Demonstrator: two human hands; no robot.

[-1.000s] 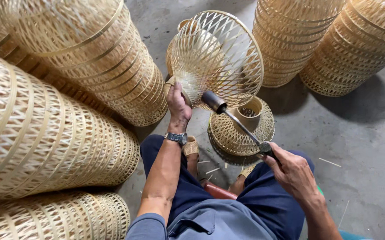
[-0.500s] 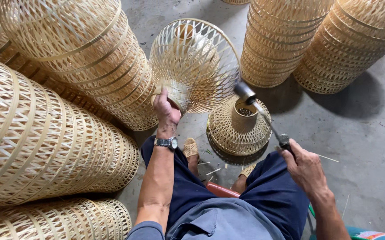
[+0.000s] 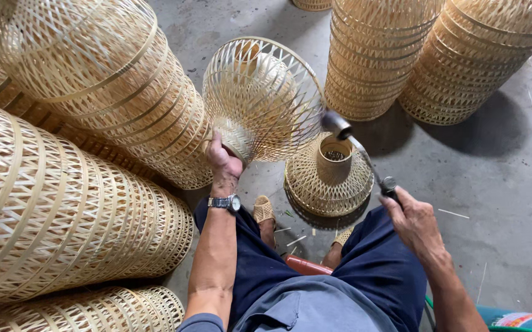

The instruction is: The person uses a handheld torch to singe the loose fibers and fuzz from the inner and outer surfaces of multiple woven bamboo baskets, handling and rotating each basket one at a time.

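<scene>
The woven bamboo shade (image 3: 263,101) is held up over a grey concrete floor (image 3: 481,178), with stacks of woven baskets (image 3: 94,80) all around. The left hand (image 3: 224,163) has its grip clenched on the shade's narrow end. The right hand (image 3: 410,215) grips a hammer (image 3: 355,144), whose head touches the shade's rim. A second small shade (image 3: 328,175) sits on the floor below.

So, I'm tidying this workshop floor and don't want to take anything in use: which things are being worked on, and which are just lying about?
In use:
- left hand gripping the woven bamboo shade
- right hand holding the metal tool

Lying about:
- small woven piece on the floor
- stacked shades, left
- stacked shades, behind
- bamboo slivers
</scene>
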